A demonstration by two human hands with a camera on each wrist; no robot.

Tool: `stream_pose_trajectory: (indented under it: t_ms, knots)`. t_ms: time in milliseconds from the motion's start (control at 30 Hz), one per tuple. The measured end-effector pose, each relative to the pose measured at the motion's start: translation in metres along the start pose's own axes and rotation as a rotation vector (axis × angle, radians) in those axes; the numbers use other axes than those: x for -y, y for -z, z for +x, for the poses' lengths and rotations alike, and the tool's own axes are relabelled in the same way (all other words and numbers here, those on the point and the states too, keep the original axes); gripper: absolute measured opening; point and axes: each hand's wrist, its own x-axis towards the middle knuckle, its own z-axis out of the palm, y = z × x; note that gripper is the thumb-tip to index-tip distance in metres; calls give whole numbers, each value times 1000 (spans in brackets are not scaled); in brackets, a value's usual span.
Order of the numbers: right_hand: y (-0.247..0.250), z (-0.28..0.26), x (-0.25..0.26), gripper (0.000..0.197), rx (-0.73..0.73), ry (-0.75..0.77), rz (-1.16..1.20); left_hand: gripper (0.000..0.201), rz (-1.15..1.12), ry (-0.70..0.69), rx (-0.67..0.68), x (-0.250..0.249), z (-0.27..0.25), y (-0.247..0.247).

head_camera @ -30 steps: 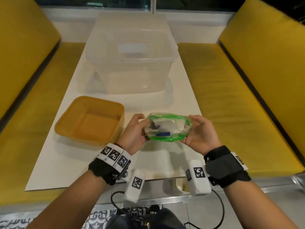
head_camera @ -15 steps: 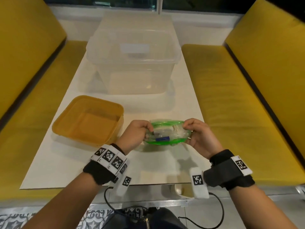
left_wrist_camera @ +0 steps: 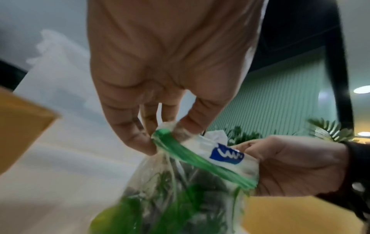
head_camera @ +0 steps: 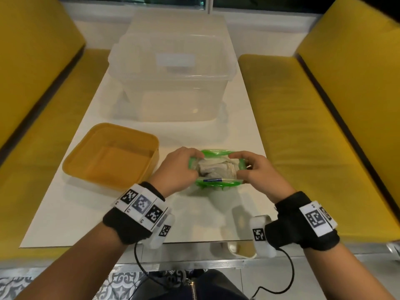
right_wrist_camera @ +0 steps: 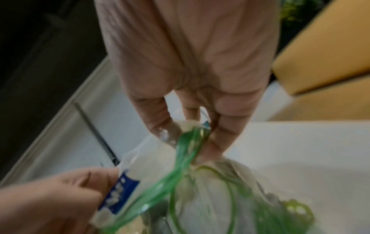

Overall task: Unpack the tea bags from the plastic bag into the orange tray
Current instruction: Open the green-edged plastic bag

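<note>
A clear plastic bag [head_camera: 216,182] with a green zip strip stands on the white table [head_camera: 65,213], its mouth pulled wide. Pale tea bags [head_camera: 214,169] show inside it. My left hand [head_camera: 184,167] pinches the bag's left end [left_wrist_camera: 162,134] between thumb and fingers. My right hand [head_camera: 249,167] pinches the right end [right_wrist_camera: 198,137] the same way. The bag's blue label [left_wrist_camera: 226,154] sits below the zip. The orange tray [head_camera: 91,169] lies just left of my left hand, with nothing in it.
A large clear plastic storage box [head_camera: 173,83] stands behind the bag across the table's middle. Yellow bench seats [head_camera: 303,126] run along both sides of the table. The table's near edge [head_camera: 194,243] lies just under my wrists.
The bag has come down from the air onto the table. Both hands have pulled its green zip edges apart, so the mouth gapes wider and the tea bags show.
</note>
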Motion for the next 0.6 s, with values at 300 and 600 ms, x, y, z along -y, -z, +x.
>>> stream_pose_trajectory:
  t_ms: [300, 600]
  knots:
    - [-6, 3, 8, 28, -152, 135, -347, 48, 102, -2, -13, 2, 8, -14]
    - [-9, 11, -2, 29, -200, -59, 164, 32, -363, 143, -52, 16, 20, -12]
